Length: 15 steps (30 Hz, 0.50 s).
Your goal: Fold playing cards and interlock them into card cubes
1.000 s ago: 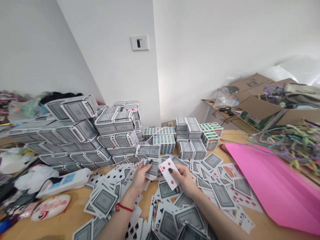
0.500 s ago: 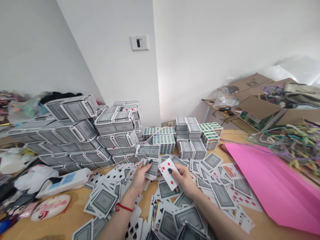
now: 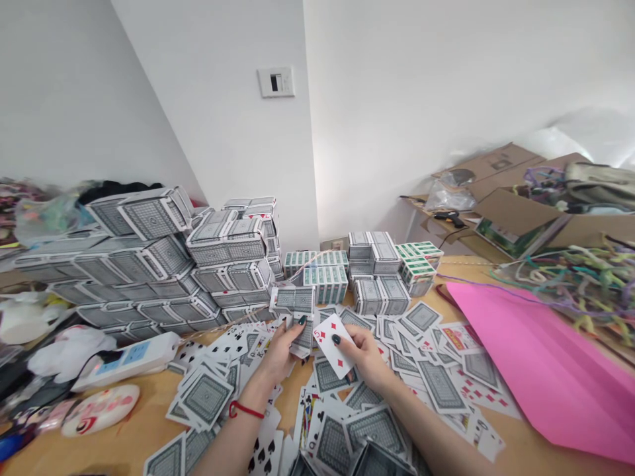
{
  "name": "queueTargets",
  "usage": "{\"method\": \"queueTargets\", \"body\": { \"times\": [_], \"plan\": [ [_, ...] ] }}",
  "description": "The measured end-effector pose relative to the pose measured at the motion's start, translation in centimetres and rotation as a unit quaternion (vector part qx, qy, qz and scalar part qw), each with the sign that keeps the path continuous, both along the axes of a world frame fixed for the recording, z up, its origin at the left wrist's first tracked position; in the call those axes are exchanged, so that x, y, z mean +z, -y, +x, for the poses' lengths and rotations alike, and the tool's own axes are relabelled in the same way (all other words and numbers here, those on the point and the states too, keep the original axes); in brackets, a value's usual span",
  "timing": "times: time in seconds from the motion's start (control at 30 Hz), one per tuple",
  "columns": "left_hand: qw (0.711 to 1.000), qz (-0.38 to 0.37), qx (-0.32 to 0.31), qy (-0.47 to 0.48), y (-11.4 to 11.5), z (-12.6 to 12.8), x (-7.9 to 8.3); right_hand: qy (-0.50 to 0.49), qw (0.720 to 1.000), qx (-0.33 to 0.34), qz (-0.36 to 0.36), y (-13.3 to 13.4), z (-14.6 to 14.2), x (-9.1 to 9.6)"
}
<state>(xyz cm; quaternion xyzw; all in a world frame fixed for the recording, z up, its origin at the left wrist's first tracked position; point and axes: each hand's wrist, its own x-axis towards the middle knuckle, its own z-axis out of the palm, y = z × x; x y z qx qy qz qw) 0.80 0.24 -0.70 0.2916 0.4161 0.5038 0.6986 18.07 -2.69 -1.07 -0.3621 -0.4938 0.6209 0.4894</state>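
My left hand (image 3: 278, 354) is closed around a small stack of green-backed playing cards (image 3: 303, 334), held upright above the table. Just to its right, my right hand (image 3: 366, 357) pinches a single face-up five of diamonds (image 3: 333, 345) between thumb and fingers. The two hands are close together, almost touching. Loose playing cards (image 3: 436, 387), some face up and some face down, lie scattered on the wooden table (image 3: 133, 430) all around and beneath both hands.
Stacked card boxes (image 3: 149, 258) rise behind the hands, with smaller stacks (image 3: 380, 271) at the middle back. A pink paper sheet (image 3: 536, 370) lies right, coloured strings (image 3: 580, 277) and cardboard boxes (image 3: 516, 211) beyond it. A white handheld device (image 3: 129, 357) and soft toys sit left.
Both hands and their cards have stayed nearly in place; the view has only shifted slightly.
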Motion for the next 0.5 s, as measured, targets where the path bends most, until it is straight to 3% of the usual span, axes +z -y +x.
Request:
{"method": "queueTargets", "body": {
  "times": [0.3,0.4,0.5],
  "plan": [
    [0.985,0.025,-0.154,0.066,0.9,0.1,2.0,0.071,0.996,0.048,0.028,0.7,-0.6,1.0],
    [0.986,0.03,-0.145,0.071,0.8,-0.1,1.9,0.159,0.985,0.027,0.064,0.8,-0.7,1.7],
    [0.992,0.036,-0.109,0.046,0.5,-0.2,1.3,0.285,0.951,-0.016,0.119,1.0,-0.6,2.9]
  ]
}}
